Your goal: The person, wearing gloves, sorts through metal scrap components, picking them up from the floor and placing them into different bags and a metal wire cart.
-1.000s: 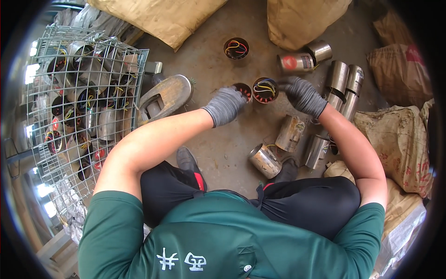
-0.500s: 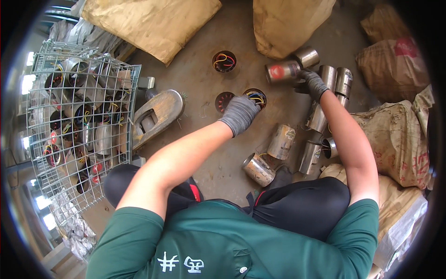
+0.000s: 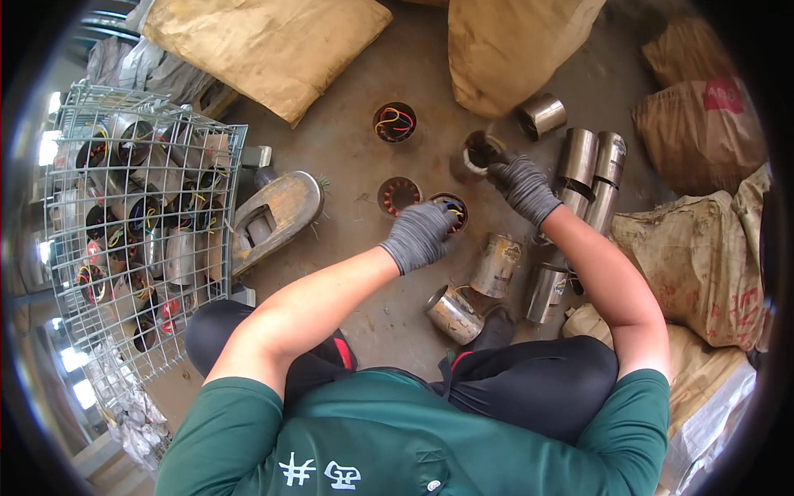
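Grey work gloves cover both hands. My left hand (image 3: 420, 236) is closed on the near left rim of an upright motor stator can (image 3: 463, 223) with blue and yellow wires inside. My right hand (image 3: 523, 188) grips a second metal can, a motor housing (image 3: 478, 157), by its right side; motion blurs it, and its open end faces up. Left of these, a stator can with a red-dotted ring (image 3: 400, 197) stands on the floor. Farther off is another upright can with red and yellow wires (image 3: 394, 122). My fingertips are partly hidden on both cans.
Several steel cans (image 3: 579, 157) lie in rows at the right, and one (image 3: 542, 116) lies beyond my right hand. Two more (image 3: 496, 266) (image 3: 454, 314) are near my foot. A wire cage (image 3: 141, 223) full of stators stands left, beside a rusty steel block (image 3: 277, 223). Paper sacks (image 3: 265, 50) surround the floor.
My right hand has brought its can left and nearer, turning it from lying sideways to open end up. My left hand has moved slightly nearer to me, still at the wired stator can.
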Tool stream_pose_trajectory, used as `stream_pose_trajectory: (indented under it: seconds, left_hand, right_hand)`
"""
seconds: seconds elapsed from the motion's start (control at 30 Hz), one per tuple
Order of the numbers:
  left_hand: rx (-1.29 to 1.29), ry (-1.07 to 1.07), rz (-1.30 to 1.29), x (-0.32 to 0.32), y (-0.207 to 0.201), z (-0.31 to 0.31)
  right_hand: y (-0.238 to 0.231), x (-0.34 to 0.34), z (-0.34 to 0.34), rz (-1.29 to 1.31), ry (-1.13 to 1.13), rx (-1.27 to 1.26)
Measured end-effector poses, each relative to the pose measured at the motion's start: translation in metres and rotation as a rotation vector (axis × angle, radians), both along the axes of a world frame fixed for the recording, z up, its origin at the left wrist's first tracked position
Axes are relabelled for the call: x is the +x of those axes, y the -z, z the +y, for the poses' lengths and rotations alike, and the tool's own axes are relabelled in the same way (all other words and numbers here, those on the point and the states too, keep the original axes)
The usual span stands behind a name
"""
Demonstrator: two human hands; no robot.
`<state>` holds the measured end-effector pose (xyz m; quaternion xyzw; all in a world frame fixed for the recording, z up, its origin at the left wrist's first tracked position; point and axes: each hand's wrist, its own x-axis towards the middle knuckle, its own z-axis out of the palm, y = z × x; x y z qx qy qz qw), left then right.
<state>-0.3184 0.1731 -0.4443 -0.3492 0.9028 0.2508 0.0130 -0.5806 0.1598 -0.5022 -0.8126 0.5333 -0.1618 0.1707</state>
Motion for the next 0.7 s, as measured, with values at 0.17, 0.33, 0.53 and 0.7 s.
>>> stream_pose_trajectory:
  seconds: [0.17,0.33,0.53,0.7]
  left_hand:
    - [-0.099,-0.32,0.075,0.003,0.005,-0.024]
    - [-0.163,-0.127,0.04,-0.011,0.004,-0.038]
    - [-0.27,0.174,-0.176,-0.034,0.0,-0.051]
    - [-0.227,0.257,-0.377,-0.06,-0.004,-0.066]
  right_hand:
    - [-0.031,-0.005,-0.004,0.137,-0.097,-0.052]
    - [-0.019,-0.073,-0.048,0.094,0.564,0.07]
    - [-0.024,-0.072,-0.086,0.196,0.773,0.604]
    - [0.024,-0.091,-0.079,0.144,0.769,0.492]
